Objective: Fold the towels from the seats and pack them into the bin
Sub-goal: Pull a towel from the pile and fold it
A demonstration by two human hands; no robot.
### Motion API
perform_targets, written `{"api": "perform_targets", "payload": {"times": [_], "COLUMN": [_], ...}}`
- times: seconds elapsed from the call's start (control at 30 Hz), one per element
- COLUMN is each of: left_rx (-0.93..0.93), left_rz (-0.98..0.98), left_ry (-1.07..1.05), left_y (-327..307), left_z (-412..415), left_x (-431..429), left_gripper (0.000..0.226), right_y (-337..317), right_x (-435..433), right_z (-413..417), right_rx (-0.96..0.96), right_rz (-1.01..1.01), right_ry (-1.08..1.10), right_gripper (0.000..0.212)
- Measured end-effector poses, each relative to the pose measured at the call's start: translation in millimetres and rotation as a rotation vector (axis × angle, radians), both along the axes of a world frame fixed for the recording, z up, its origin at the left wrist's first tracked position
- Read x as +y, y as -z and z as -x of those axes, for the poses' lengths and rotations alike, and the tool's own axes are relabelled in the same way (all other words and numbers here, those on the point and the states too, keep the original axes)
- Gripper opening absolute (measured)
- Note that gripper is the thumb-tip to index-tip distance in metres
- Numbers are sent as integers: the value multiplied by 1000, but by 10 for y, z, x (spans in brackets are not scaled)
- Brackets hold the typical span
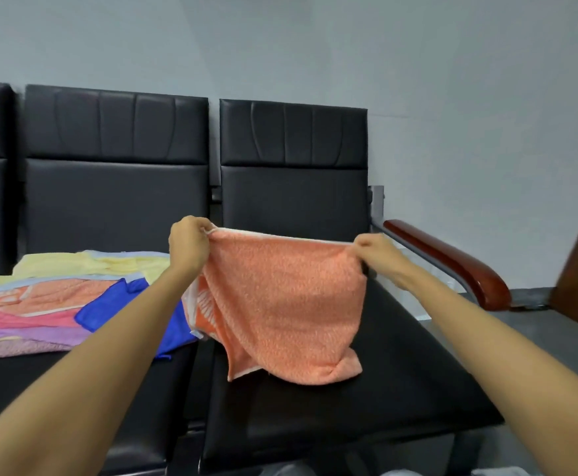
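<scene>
Left hand [188, 239] and right hand [375, 248] are each pinching a top corner of the orange towel [282, 304], fingers curled tight, holding it spread above the right seat [401, 379] with its lower hem bunching on the cushion. The remaining towels [51, 297] are lying heaped along the left seat's back edge. Likely risk: the dragging hem is folding crooked, or a corner is slipping free; no bin is showing.

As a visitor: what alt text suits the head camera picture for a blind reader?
A person's left hand and right hand pinch the top corners of an orange towel, holding it up over a black padded seat, its lower end touching the cushion. More coloured towels lie piled on the next seat, to the left.
</scene>
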State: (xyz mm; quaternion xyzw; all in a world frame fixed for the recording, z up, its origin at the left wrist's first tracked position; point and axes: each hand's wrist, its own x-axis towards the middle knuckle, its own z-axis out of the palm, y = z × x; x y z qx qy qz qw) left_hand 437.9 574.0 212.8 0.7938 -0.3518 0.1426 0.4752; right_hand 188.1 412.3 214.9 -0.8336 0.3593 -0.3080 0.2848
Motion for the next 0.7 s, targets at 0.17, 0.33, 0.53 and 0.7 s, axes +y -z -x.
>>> {"api": "perform_targets", "payload": {"times": [0.17,0.33,0.53,0.7], "left_rx": [3,54,102,71], "left_rz": [-60,-29,-40,-98], "left_ry": [40,54,267,357], "left_y": [-34,-125,-249,-343], "left_z": [23,-68,-93,-72], "left_x": [-48,-47,-25,72], "left_gripper": [40,44,46,45], "right_y": [-391,-401,-375,-396], "right_x": [177,363,211,50], "right_z": [170,146,174,221], "right_rx": [-492,580,1206,1380], "right_rz": [-469,-9,916,1046], "right_ry": [-386,-410,15,154], "right_gripper": [43,37,24,25]}}
